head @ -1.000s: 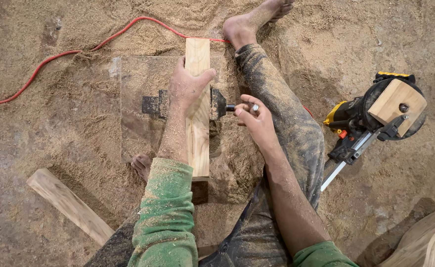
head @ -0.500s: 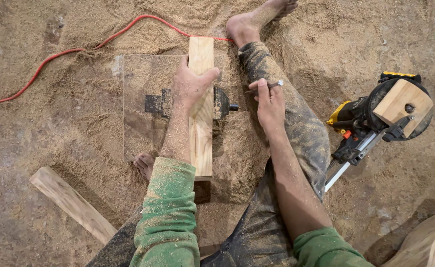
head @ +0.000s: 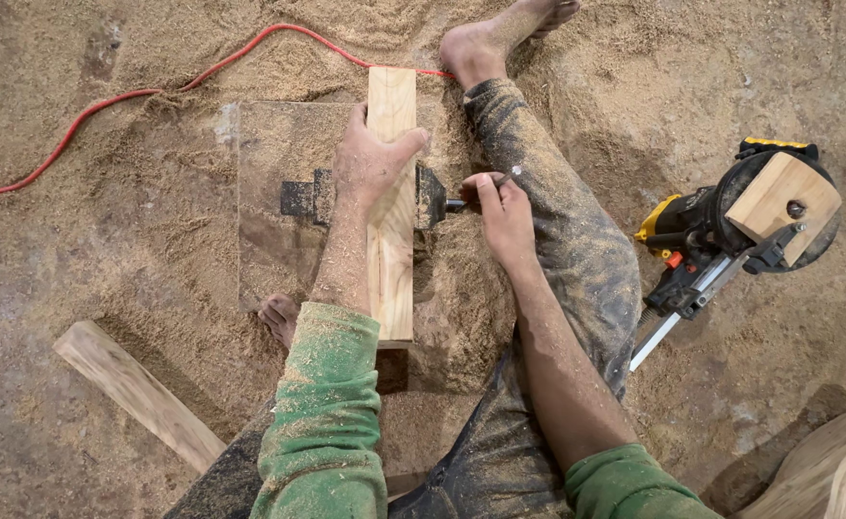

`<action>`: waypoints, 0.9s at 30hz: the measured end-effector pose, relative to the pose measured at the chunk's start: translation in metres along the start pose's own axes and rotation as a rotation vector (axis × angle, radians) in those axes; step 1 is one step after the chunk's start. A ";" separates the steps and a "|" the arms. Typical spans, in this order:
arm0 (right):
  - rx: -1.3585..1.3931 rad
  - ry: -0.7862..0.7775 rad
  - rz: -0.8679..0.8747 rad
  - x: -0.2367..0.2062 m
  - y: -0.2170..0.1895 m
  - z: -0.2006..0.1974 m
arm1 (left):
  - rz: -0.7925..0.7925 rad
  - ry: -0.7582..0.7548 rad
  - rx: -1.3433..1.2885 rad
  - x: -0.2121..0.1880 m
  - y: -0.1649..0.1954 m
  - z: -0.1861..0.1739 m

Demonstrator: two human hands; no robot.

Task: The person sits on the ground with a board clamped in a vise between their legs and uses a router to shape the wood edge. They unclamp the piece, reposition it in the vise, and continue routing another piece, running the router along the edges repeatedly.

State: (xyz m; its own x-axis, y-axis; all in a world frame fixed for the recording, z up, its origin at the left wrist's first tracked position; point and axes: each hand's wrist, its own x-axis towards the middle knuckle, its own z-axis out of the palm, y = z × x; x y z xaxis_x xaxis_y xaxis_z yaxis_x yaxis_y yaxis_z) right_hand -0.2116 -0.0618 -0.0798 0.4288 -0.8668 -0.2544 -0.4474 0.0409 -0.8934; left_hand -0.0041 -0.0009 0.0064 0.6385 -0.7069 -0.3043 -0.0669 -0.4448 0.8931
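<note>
Sitting on a sawdust-covered floor, bare legs stretched forward, right leg in dusty trousers running up to a bare foot near the top edge. Lying flat in front: a wide, dust-coated board, serving as the base. Resting on top of it, a pale wooden plank, long axis running straight away from the body, far end near the red cable, near end overhanging the base toward the lap.

Pressing down on the plank with the left hand, fingers closed over its right edge, thumb side on the left, palm pinning it over a dark metal fitting poking out on both sides. Lying just right of the plank, level with the left hand: the right hand, fingers pinched shut on a small, thin pencil-like tool, tip pointing left toward the plank's right edge and the dark fitting's end. Right hand nearer that edge; nothing standing between tool tip and wood.

Well apart on the right, a yellow-and-black power tool with a wooden block fixed on top. Lying lower left, 1 loose wooden strip, angled. Showing at the lower right corner, curved wooden pieces. Peeking out below the base, the other bare foot.
</note>
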 end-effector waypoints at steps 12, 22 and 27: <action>-0.118 -0.049 -0.096 -0.015 -0.018 0.002 | 0.011 0.025 0.070 0.000 0.003 -0.001; -0.135 0.048 0.026 -0.058 0.014 0.026 | 0.008 0.014 0.052 -0.004 0.009 0.002; 0.075 0.196 -0.152 -0.062 0.027 0.044 | 0.041 0.025 0.119 -0.003 0.007 0.000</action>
State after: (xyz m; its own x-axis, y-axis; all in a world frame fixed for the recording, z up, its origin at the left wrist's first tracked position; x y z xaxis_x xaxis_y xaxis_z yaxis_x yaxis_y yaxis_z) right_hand -0.2159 0.0144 -0.1048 0.3229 -0.9453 -0.0454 -0.3267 -0.0663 -0.9428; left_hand -0.0060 -0.0021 0.0139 0.6524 -0.7124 -0.2585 -0.1830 -0.4790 0.8585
